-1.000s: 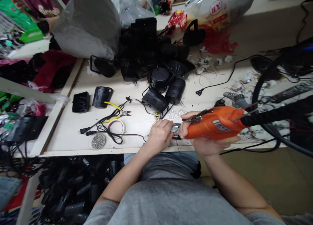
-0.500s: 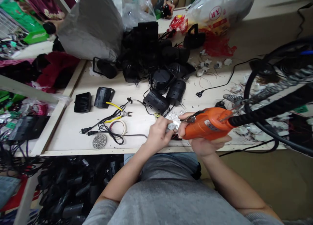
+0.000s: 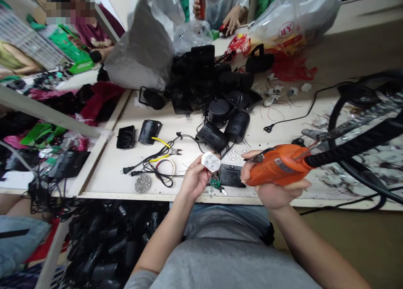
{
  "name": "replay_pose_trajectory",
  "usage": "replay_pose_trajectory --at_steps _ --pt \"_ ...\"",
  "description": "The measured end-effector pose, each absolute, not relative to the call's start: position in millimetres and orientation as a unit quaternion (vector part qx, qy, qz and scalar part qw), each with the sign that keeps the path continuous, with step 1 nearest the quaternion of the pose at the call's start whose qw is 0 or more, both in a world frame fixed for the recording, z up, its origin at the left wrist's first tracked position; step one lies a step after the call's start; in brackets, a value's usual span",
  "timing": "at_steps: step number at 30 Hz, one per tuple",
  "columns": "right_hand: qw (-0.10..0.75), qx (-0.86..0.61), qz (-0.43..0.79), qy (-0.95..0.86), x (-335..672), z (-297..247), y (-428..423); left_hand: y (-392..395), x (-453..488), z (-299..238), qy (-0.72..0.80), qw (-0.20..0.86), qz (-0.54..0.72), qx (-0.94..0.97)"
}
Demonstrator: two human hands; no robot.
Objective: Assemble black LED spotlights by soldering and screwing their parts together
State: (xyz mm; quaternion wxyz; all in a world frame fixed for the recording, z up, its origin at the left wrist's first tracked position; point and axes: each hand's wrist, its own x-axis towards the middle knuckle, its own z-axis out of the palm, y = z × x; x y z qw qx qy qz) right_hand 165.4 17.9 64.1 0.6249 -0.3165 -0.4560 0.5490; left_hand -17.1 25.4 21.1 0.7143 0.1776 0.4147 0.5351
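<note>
My left hand (image 3: 195,179) holds up a white multi-sided LED board (image 3: 210,161), with thin wires running down to a small green circuit board (image 3: 215,182) just above the bench. My right hand (image 3: 273,192) grips an orange electric screwdriver (image 3: 278,165), whose thick black cord (image 3: 355,144) runs off to the right. Its tip points left, a short way from the white board and not touching it. A black lamp housing (image 3: 232,175) lies on the bench between my hands.
Yellow-handled pliers (image 3: 166,147), black cables and black lamp housings (image 3: 212,136) cover the plywood bench (image 3: 103,182). Plastic bags stand along its far side, where a co-worker's hand (image 3: 232,20) shows. Black parts lie in a bin (image 3: 107,243) below the near edge.
My left hand has lifted the white board off the bench and turned it face up, showing the green board. The screwdriver has drawn away to the right, and the view has shifted.
</note>
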Motion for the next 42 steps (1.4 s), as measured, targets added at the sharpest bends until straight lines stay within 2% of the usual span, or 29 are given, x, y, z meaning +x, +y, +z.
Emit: replay_pose_trajectory --at_steps 42 --pt "0.633 -0.333 0.519 -0.468 162.5 63.6 21.7 22.8 -23.7 22.1 0.371 0.771 0.486 0.176"
